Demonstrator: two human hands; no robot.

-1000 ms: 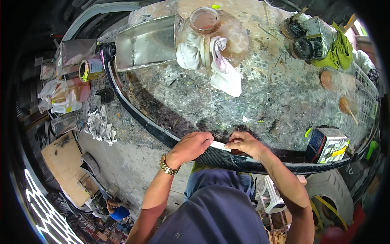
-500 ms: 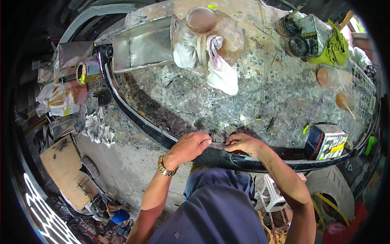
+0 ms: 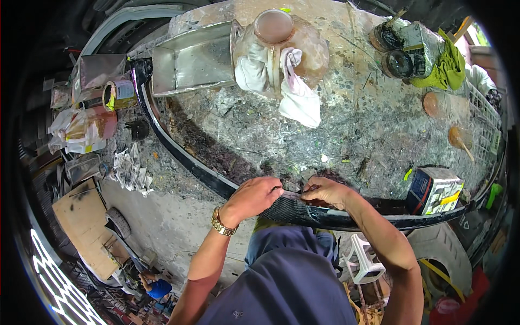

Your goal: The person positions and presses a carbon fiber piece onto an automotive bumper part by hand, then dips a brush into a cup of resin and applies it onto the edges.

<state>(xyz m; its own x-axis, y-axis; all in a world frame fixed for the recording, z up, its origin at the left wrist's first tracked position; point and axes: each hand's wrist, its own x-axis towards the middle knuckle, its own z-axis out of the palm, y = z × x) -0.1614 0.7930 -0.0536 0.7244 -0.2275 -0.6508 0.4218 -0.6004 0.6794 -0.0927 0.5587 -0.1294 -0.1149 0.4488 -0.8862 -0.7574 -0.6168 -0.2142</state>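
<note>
A long, curved black strip, like a car bumper lip [image 3: 187, 163], runs along the near edge of the workbench. At its middle, close to my body, is a dark woven patch like carbon-fibre cloth [image 3: 284, 211]. My left hand [image 3: 251, 198], with a gold watch at the wrist, lies over the strip left of the patch, its thumb and fingers pinched on the upper edge. Just to the right, my right hand [image 3: 326, 191] is closed, fingertips on the same edge. A small gap separates the hands; what lies under the fingertips is partly hidden.
On the stained workbench [image 3: 346, 108] stand a metal tray [image 3: 203, 54], a rounded vessel with white cloths [image 3: 300, 105], dark pots [image 3: 397, 64] and a green cloth [image 3: 449, 62]. A box [image 3: 433, 189] sits against the strip's right end. A white stool [image 3: 364, 260] is below.
Both hands stay at the strip's upper edge; my right fingertips have shifted slightly. The view has moved a little, and a small pale piece between the hands no longer shows.
</note>
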